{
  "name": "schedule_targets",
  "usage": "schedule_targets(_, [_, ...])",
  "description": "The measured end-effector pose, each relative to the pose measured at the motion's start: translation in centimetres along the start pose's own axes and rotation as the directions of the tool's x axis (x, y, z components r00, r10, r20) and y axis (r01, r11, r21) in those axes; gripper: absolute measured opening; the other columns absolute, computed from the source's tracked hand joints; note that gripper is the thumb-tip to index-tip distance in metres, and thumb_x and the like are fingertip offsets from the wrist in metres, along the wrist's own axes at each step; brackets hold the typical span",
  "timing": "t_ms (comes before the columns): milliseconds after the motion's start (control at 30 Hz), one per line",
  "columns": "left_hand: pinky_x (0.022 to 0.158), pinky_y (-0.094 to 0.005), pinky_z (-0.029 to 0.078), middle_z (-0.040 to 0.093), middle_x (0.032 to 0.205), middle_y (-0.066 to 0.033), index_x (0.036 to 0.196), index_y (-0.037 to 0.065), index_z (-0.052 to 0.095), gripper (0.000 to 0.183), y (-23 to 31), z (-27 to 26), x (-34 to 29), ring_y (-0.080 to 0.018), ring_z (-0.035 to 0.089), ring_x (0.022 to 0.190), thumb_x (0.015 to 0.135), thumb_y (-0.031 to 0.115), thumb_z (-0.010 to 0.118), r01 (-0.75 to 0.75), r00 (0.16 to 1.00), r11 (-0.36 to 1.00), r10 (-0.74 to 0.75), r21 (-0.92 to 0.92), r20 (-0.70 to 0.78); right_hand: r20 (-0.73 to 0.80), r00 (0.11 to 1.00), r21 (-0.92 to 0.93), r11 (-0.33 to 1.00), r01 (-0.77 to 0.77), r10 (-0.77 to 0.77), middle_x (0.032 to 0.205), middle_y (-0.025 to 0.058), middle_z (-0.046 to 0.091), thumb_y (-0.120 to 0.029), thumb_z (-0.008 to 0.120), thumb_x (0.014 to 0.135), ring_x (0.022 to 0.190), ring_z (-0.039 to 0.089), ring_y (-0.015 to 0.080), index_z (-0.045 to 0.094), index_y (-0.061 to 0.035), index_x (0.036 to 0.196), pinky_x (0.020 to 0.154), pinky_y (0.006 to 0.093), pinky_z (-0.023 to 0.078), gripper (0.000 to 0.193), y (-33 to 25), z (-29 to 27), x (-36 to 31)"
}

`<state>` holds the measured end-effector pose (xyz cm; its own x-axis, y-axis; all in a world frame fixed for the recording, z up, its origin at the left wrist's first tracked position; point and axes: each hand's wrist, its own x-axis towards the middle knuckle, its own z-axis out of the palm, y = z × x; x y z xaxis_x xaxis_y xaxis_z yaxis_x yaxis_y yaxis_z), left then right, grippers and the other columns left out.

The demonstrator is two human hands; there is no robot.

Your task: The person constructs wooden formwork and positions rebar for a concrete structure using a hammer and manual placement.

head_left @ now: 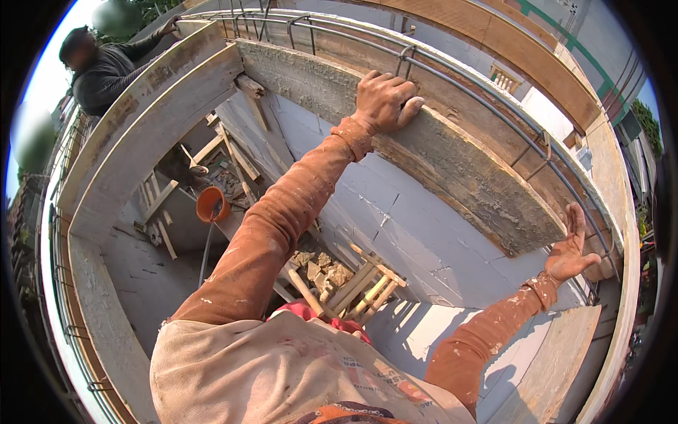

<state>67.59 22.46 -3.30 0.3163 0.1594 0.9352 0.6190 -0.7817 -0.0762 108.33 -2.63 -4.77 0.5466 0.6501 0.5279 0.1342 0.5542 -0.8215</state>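
Observation:
A long, cement-stained wooden board stands on edge along the far side of the wall top. My left hand is closed over its upper edge, near the board's middle, with the thumb pointing right. At the board's right end, my right hand is open, fingers spread and palm turned toward the end; whether it touches the wood I cannot tell. Steel reinforcing bars with bent ties run just behind the board. Below it is a wall of pale blocks.
Other form boards line the left side, where a co-worker leans with a hand on the wall top. Far below are an orange bucket, rubble and a wooden frame. Another board lies at lower right.

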Motion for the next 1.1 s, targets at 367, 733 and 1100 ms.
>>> schedule_targets(367, [0.064,-0.0395,0.042,0.059,0.064,-0.0018,0.068,0.015,0.058,0.036,0.2,0.1,-0.3,-0.023,0.058,0.063,0.09,0.043,0.054,0.037,0.999,0.999,-0.038,0.022,0.029,0.191,0.981,0.118,0.991,-0.06,0.037,0.13,0.0213,0.057,-0.087,0.032,0.081,0.124,0.052,0.0299,0.045,0.006,0.138,0.109,0.0447,0.039,0.11,1.5,0.1,0.5])
schedule_targets(733, [0.068,-0.0404,0.043,0.061,0.065,-0.0023,0.069,0.015,0.062,0.036,0.3,0.3,-0.6,-0.0224,0.059,0.064,0.086,0.046,0.057,0.079,0.996,0.997,-0.079,0.021,0.034,0.044,0.999,0.018,1.0,0.019,-0.02,0.117,0.0213,0.062,-0.078,0.028,0.09,0.108,0.059,0.0273,0.055,0.0062,0.125,0.099,0.0396,0.047,0.095,2.1,2.6,1.1])
schedule_targets(1100, [0.073,-0.0403,0.045,0.067,0.069,-0.0029,0.07,0.015,0.068,0.043,0.7,-0.1,-0.5,-0.023,0.063,0.071,0.088,0.05,0.053,0.126,0.982,0.992,-0.129,0.028,0.134,-0.071,0.933,-0.755,0.63,0.18,-0.353,0.121,0.02,0.063,-0.048,0.056,0.096,0.113,0.06,0.0313,0.062,0.0039,0.119,0.099,0.0404,0.046,0.057,2.1,3.5,-3.1])
